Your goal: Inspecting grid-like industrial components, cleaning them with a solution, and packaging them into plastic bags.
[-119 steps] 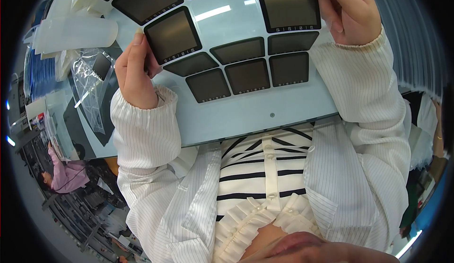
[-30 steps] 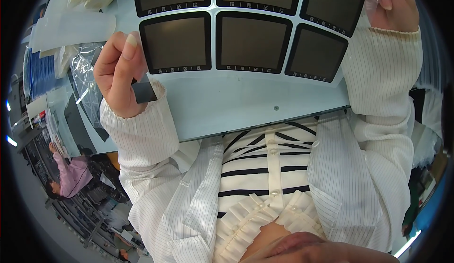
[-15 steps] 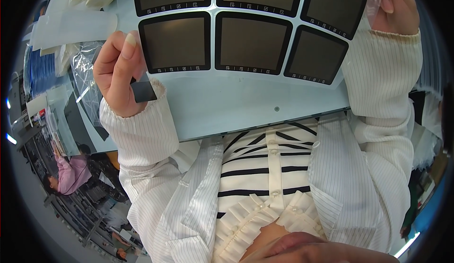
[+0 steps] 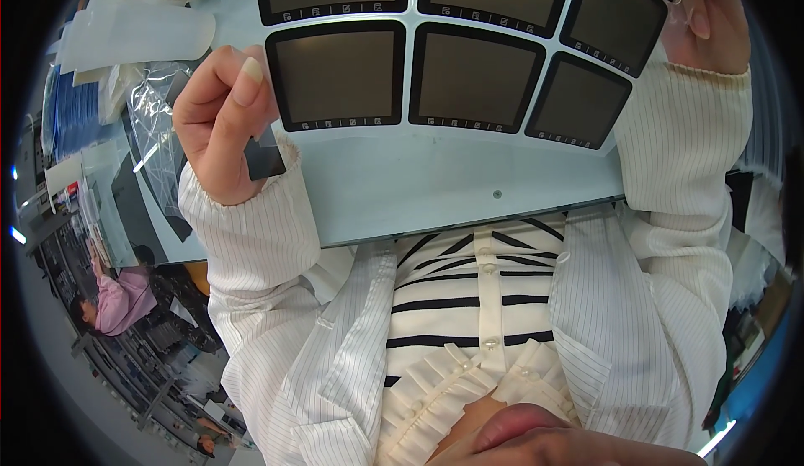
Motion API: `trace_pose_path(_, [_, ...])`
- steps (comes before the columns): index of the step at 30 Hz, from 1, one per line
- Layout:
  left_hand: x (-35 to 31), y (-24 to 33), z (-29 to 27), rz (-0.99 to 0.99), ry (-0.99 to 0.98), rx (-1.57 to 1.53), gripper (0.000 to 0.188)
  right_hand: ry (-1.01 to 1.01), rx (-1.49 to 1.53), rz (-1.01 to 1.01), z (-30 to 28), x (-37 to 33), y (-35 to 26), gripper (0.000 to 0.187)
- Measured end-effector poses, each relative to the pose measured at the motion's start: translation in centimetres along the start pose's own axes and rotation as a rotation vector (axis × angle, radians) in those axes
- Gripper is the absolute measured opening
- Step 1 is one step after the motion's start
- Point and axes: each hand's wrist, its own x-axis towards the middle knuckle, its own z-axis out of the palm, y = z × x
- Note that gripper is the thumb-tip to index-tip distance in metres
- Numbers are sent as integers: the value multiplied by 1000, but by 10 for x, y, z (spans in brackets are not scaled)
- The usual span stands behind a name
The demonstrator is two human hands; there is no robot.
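Observation:
A clear sheet point(image 4: 412, 19) printed with several dark, black-framed rectangles stretches between my hands above the table; its far part runs out of the view. My left hand point(image 4: 219, 123) is closed, thumb and bent fingers pinching the sheet's left edge. Below those fingers, a small dark, flat piece point(image 4: 266, 162) shows by the palm and wrist; how it is held is hidden. At the upper right, my right hand point(image 4: 712, 26) is by the sheet's right edge, thumb showing beside clear film. Its other fingers are partly cut off by the view.
The pale glass-like tabletop point(image 4: 402, 185) ends at an edge close to my body. Left of my left hand lie crinkled clear plastic point(image 4: 155, 114), a translucent white sheet point(image 4: 138, 35) and a blue stack point(image 4: 71, 118). A person in pink point(image 4: 126, 303) is farther off at the left.
The sheet has shifted to the right, and my left hand has moved with it, right and slightly up. My right hand has moved slightly right.

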Motion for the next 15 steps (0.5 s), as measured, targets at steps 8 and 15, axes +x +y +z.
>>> trace_pose_path(8, [-2, 8, 5, -55, -37, -15, 25, -55, -3, 23, 2, -1, 2, 32])
trace_pose_path(15, [1, 8, 5, 9, -148, -13, 23, 240, 4, 31, 19, -4, 0, 31])
